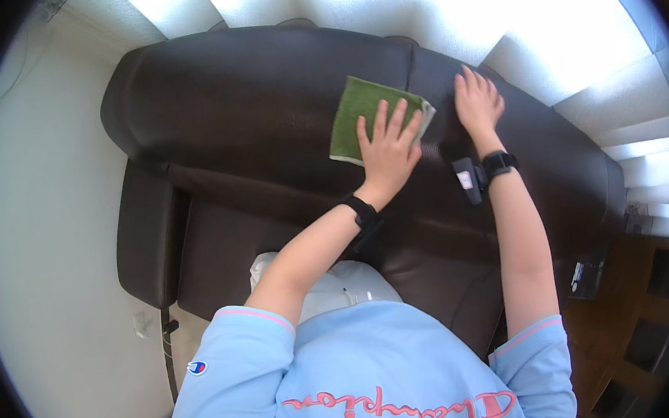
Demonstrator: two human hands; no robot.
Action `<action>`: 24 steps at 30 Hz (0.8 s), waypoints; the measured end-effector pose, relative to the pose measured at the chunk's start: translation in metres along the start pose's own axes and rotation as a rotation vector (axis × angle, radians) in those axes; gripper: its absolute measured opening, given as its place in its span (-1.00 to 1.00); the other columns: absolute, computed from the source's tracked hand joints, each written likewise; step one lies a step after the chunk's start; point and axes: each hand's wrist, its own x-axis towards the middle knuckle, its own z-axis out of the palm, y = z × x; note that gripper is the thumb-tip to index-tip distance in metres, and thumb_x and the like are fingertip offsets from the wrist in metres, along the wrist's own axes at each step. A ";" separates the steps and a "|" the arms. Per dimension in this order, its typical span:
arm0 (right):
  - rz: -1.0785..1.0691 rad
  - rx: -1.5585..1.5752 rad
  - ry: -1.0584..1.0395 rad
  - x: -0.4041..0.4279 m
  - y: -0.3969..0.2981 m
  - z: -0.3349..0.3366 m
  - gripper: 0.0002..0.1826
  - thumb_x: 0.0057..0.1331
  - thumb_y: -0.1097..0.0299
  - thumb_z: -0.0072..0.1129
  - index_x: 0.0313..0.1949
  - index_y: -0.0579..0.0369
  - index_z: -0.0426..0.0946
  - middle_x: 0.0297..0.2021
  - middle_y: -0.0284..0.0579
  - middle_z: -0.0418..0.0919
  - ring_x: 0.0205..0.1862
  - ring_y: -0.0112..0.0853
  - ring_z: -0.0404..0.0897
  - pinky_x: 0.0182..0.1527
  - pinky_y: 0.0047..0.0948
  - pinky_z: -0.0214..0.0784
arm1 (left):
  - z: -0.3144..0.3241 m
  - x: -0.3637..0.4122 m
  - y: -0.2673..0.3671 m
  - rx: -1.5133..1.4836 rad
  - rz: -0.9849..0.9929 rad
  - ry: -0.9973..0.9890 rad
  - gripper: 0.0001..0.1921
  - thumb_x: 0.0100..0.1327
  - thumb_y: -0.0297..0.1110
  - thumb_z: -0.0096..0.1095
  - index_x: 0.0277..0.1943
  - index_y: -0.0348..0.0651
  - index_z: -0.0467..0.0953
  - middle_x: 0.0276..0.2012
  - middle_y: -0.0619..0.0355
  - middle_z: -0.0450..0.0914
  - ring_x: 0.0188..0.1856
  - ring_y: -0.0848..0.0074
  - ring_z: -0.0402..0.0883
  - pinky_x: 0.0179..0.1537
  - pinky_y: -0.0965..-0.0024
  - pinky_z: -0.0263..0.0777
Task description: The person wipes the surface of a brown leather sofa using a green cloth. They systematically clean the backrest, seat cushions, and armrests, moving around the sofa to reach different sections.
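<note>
My left hand (pixel 389 145) lies flat, fingers spread, on a folded green cloth (pixel 346 122) with a pale edge. The cloth rests against the backrest of a dark brown leather sofa (pixel 231 93), left of a vertical seam. To the right of that seam, my right hand (pixel 478 100) touches the top of the backrest with no object in it, its fingers slightly apart. Both wrists wear black straps; a dark device with a pale label (pixel 468 181) sits on the inner side of the right wrist.
The sofa's armrest (pixel 145 241) stands at the left, beside a white wall (pixel 59 230) with an outlet (pixel 140 325). Bright pale blinds (pixel 581 48) hang behind the backrest. At the lower right is a brown wooden surface (pixel 606 329) with dark panels and a small dark item (pixel 587 279).
</note>
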 end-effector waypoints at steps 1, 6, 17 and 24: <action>0.060 -0.025 -0.105 -0.001 0.017 -0.001 -0.47 0.45 -0.14 -0.30 0.34 -0.39 0.26 0.35 -0.36 0.26 0.41 -0.14 0.14 0.32 0.28 -0.11 | 0.003 -0.002 0.006 -0.027 0.051 -0.039 -0.42 0.16 -0.17 0.22 0.29 0.20 0.40 0.38 0.21 0.26 0.46 0.22 0.08 0.37 -0.20 -0.25; -0.083 -0.129 0.059 -0.014 0.045 0.015 -0.50 0.48 -0.05 -0.28 0.34 -0.34 0.27 0.35 -0.34 0.27 0.38 -0.08 0.20 0.37 0.05 -0.03 | 0.009 -0.005 0.004 -0.004 0.049 -0.031 -0.38 0.14 -0.17 0.26 0.32 0.22 0.37 0.38 0.24 0.27 0.45 0.31 0.12 0.40 -0.10 -0.26; -0.070 -0.034 0.082 -0.010 0.061 0.025 -0.53 0.46 0.02 -0.23 0.31 -0.29 0.34 0.34 -0.32 0.31 0.37 -0.11 0.23 0.38 -0.01 -0.05 | -0.003 -0.005 -0.034 0.010 0.050 -0.039 -0.35 0.09 -0.25 0.32 0.31 0.27 0.37 0.36 0.33 0.30 0.41 0.41 0.19 0.40 0.02 -0.10; -0.069 -0.087 0.089 -0.007 0.064 0.031 -0.53 0.48 0.05 -0.25 0.31 -0.25 0.33 0.33 -0.28 0.32 0.36 -0.09 0.24 0.35 0.03 0.02 | -0.031 -0.013 -0.110 0.064 -0.136 0.027 -0.38 0.17 -0.26 0.25 0.34 0.25 0.34 0.39 0.32 0.25 0.44 0.37 0.14 0.40 -0.08 -0.14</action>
